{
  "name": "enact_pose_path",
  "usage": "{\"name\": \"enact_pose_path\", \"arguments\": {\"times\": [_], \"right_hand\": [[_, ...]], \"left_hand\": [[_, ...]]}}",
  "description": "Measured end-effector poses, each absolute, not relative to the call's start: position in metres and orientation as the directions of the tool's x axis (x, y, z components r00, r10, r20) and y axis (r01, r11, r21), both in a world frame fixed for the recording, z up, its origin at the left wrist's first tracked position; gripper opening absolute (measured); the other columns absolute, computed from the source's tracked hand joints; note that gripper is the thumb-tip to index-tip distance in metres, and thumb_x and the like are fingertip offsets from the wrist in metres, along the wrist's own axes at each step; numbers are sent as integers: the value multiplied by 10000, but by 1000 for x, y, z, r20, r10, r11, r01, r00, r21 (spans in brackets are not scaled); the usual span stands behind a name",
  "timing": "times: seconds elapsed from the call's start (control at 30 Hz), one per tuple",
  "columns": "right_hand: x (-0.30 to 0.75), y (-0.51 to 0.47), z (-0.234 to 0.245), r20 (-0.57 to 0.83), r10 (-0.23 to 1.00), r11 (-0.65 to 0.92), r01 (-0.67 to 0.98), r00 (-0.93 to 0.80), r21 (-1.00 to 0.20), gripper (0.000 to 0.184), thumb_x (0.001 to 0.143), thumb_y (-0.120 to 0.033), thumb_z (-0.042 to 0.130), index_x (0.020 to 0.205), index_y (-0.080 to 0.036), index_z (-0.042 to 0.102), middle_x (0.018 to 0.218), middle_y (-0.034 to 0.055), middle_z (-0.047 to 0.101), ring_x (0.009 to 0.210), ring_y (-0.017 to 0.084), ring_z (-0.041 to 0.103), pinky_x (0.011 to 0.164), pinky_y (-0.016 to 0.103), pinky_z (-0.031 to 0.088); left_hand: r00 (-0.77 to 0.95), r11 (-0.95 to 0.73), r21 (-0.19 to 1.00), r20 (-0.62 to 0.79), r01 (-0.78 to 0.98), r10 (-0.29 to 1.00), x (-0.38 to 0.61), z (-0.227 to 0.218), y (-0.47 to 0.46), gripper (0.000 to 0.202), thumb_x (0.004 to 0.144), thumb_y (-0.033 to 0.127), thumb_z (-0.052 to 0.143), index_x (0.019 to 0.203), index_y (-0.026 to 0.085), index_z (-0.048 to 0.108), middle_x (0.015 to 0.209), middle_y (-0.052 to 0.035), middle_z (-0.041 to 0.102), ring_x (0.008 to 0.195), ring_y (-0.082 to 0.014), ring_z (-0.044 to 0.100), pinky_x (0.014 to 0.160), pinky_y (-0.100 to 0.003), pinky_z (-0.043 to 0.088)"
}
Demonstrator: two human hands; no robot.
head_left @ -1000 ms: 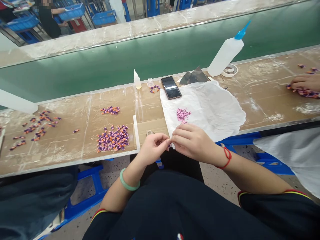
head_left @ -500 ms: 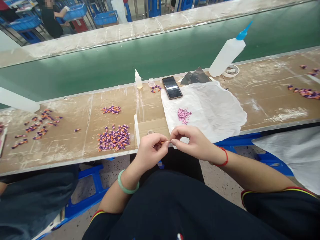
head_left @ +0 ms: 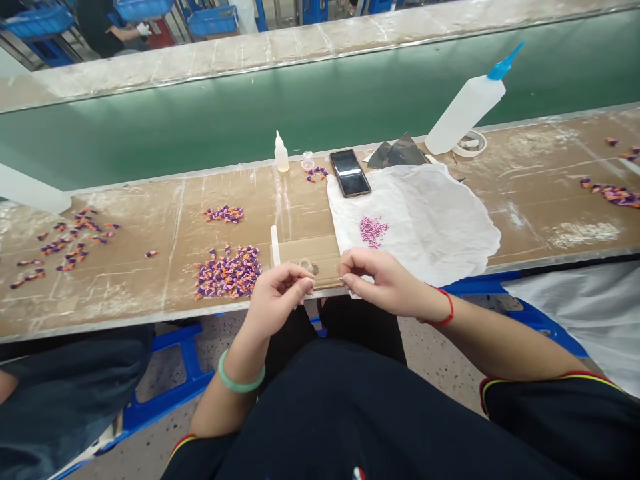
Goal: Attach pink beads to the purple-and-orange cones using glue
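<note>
Clear plastic piece [head_left: 309,267] on counter [head_left: 125,293] edge, just beyond left hand [head_left: 275,300]. Hands just drawn apart, right hand [head_left: 385,280] beside white tissue sheet [head_left: 425,227]. Both grips curled; anything held too small to tell.
</note>
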State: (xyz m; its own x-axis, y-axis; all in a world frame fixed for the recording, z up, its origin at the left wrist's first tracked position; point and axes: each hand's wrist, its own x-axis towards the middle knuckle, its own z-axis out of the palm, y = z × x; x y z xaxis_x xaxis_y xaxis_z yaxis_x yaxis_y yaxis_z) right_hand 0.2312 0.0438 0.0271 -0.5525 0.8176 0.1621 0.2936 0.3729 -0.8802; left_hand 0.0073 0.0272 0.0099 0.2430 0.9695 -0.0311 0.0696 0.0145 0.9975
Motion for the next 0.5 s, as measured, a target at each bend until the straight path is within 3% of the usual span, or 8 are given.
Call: {"name": "enact_pose_path", "arguments": {"times": [0.13, 0.3, 0.5], "right_hand": [[219, 69, 12, 180, 742, 549, 433, -645, -715, 142, 895, -171, 454, 760, -215, 452, 702, 1, 526, 611, 133, 467, 593, 263, 395], [194, 104, -5, -17, 672, 652, 602, -740, -461, 132, 862, -164, 478, 734, -194, 477, 710, 36, 554, 631, 156, 454, 608, 280, 324], [175, 115, 3, -224, 602, 727, 642, -766, -242, 190, 901, -221, 491, 736, -161, 565, 689, 55, 578, 595, 151, 426, 578, 282, 251]], "left_hand": [[137, 132, 991, -133, 20, 982, -18, -9, 22, 275, 732, 402, 801, 814, 161, 697, 603, -14, 663, 483, -114, 570, 468, -228, 478], [95, 230, 973, -230, 4, 969, -33, -29, 15, 269, 700, 387, 816, 759, 159, 687, 585, -3, 649, 469, -92, 530, 451, -207, 435], [130, 248, 967, -238, -60, 962, -39, -39, 14, 216, 700, 319, 805, 720, 164, 656, 578, 19, 623, 467, -71, 497, 465, -194, 418]]}}
